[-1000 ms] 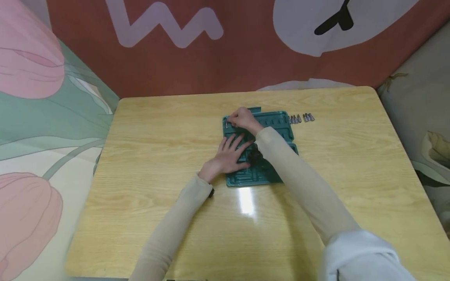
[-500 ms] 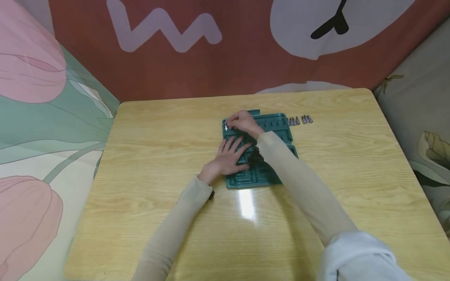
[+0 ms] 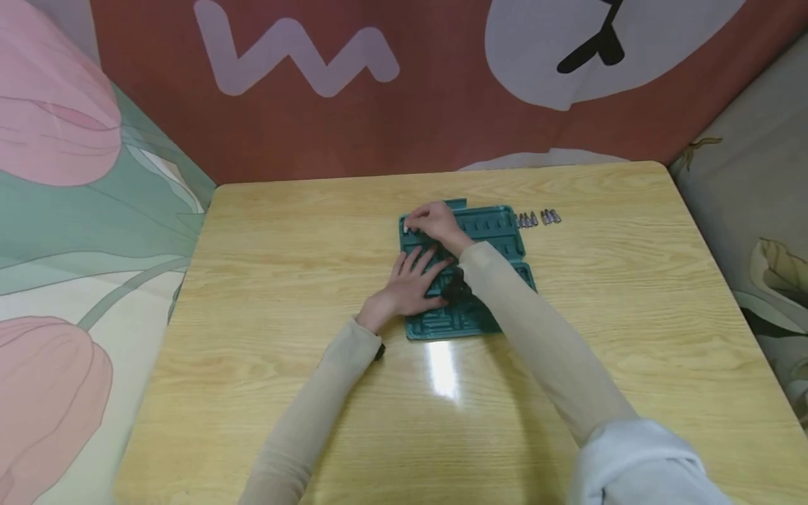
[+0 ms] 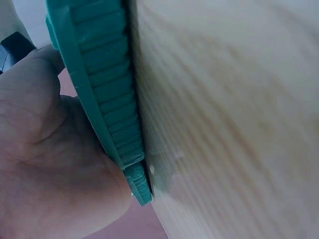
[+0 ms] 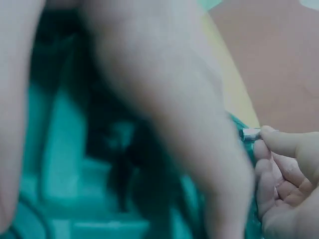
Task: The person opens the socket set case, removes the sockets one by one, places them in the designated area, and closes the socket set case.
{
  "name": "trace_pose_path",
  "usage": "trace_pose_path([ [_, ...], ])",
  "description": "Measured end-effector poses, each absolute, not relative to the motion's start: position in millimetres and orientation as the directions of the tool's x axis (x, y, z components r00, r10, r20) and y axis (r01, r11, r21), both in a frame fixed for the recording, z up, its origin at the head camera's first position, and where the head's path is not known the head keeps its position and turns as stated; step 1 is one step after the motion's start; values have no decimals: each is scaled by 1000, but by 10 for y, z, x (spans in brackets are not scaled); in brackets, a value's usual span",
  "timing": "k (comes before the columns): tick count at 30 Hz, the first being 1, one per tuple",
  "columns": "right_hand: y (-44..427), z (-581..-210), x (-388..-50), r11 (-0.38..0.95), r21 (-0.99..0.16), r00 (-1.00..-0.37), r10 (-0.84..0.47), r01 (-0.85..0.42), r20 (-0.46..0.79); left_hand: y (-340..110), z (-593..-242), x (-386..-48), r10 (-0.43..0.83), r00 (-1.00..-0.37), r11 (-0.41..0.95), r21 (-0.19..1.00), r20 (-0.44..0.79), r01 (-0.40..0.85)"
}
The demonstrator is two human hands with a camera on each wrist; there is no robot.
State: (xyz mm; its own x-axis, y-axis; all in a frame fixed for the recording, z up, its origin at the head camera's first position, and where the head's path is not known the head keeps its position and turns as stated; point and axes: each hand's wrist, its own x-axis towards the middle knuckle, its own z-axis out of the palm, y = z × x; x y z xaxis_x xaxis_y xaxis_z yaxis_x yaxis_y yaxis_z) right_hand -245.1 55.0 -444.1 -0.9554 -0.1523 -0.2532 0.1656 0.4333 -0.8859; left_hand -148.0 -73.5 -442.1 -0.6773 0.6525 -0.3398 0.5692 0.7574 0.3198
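Observation:
A green plastic tool case (image 3: pixel 492 223) lies spread open on the table. My left hand (image 3: pixel 407 289) rests on it with fingers spread, over the case's left side. At the far left corner of the case, my right hand (image 3: pixel 437 221) pinches a small silver socket (image 5: pixel 251 134) between thumb and fingertip. Its hollow dark end shows in the right wrist view, where blurred fingers (image 5: pixel 174 119) of my left hand cross the foreground. In the left wrist view my palm (image 4: pixel 55 144) lies against the ribbed edge of the case (image 4: pixel 107 84).
Several small silver tapered pieces (image 3: pixel 527 219) lie in a row just right of the case, with another short row (image 3: pixel 550 217) beyond them. The wooden table (image 3: pixel 284 280) meets a red patterned cloth (image 3: pixel 442 133) at the back. A light reflection shows before the case.
My right hand stays at the case's far left corner, its fingers shifting slightly over the socket. My left hand keeps its place. The whole head view has shifted a little.

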Motion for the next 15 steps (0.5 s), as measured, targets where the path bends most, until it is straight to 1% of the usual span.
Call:
trace_pose_path([
  [4,581,-4456,-2463,349,-911,-950,-134,220,-281,-736,-4394,-1477,653,-676,757,312,-342,574],
  [9,604,-4462,-2476,371,-903,-940,-168,218,-296,-741,-4395,-1478,650,-673,760,310,-353,572],
  [15,631,-4426,-2469,341,-905,-930,-171,254,-325,-730,-4404,-1478,652,-673,758,313,-350,572],
])
